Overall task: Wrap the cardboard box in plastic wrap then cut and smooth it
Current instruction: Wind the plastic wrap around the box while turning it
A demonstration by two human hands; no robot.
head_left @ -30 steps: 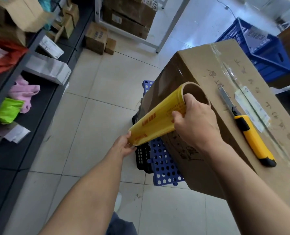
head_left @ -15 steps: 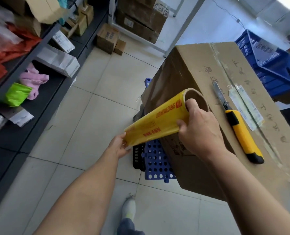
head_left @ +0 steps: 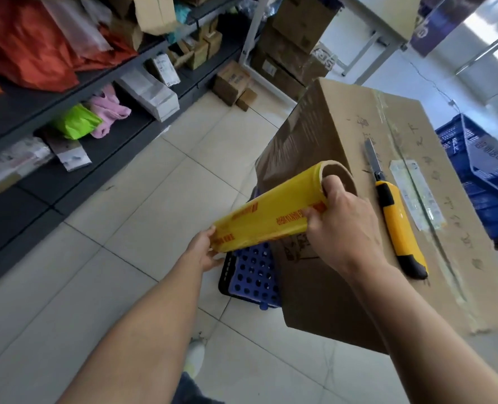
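Observation:
A large cardboard box (head_left: 358, 135) stands on stacked blue plastic pallets (head_left: 252, 275). Clear film shines on its left side face. I hold a yellow roll of plastic wrap (head_left: 271, 214) slanted against the box's near left edge. My right hand (head_left: 341, 225) grips the roll's upper end, thumb hooked into the cardboard core. My left hand (head_left: 205, 249) holds the lower end. A yellow and black utility knife (head_left: 396, 225) lies on the box top with its blade out, just right of my right hand.
Dark shelves (head_left: 76, 91) with bags and parcels run along the left. Small cartons (head_left: 231, 83) sit on the tiled floor behind the box. A blue crate (head_left: 481, 176) stands at the right. My shoe (head_left: 194, 357) shows below.
The roll has shifted slightly left and lower along the box's side, with both hands still on it. My view has swung right and up toward the shelves.

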